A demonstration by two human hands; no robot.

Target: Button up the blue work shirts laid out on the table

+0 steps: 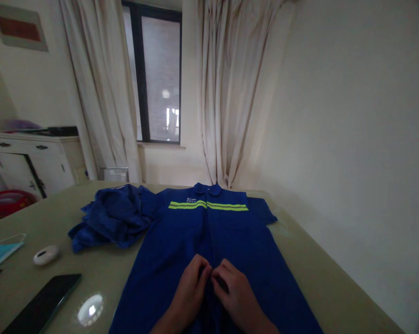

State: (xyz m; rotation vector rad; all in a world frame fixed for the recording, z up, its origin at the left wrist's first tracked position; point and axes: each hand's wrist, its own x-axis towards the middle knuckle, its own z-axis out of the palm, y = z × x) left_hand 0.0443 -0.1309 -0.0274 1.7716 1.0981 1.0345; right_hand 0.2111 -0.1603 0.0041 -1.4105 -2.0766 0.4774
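A dark blue short-sleeved work shirt [244, 250] lies spread front side up, its collar pointing away from me. A yellow-green reflective band crosses its chest, with small pale lettering above the band on the left. My left hand [191, 290] and my right hand [233, 290] meet over the front opening, low on the shirt. Both have thumb and fingers pinched together, fingertips almost touching each other. The shirt's front edge runs between them; what exactly sits inside each pinch is hidden.
A crumpled blue garment [115, 215] lies left of the shirt on the greenish table [101, 269]. Nearer me are a black phone [42, 304], a white rounded case [46, 255] and a light blue face mask [2, 253]. A white wall [362, 139] borders the table's right side.
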